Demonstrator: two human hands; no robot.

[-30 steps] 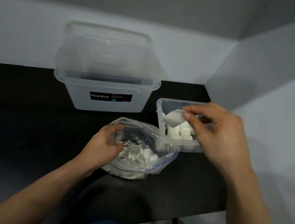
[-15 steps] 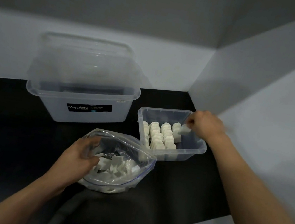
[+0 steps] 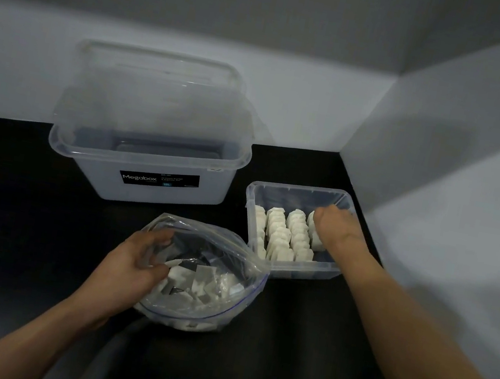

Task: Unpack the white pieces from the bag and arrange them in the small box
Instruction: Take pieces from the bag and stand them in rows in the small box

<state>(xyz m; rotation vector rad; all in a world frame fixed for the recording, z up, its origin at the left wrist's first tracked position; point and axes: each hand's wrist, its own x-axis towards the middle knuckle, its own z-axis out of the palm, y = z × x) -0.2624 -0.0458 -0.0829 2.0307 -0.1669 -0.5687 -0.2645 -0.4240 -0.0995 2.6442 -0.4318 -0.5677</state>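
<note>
From my seat the bag lies open on the black table just below centre, with a loose heap of white pieces inside. My left hand is at its nine o'clock edge, fingers curled round the plastic rim and holding the mouth open. At about two o'clock from the bag, and close beside it, sits the small box, where more pieces stand on edge in neat rows. My right hand reaches down into the box's three o'clock side, touching the outermost row. Its fingers are hidden from me, so I cannot tell whether it holds anything. The clear Megabox tub stands at eleven o'clock.
</note>
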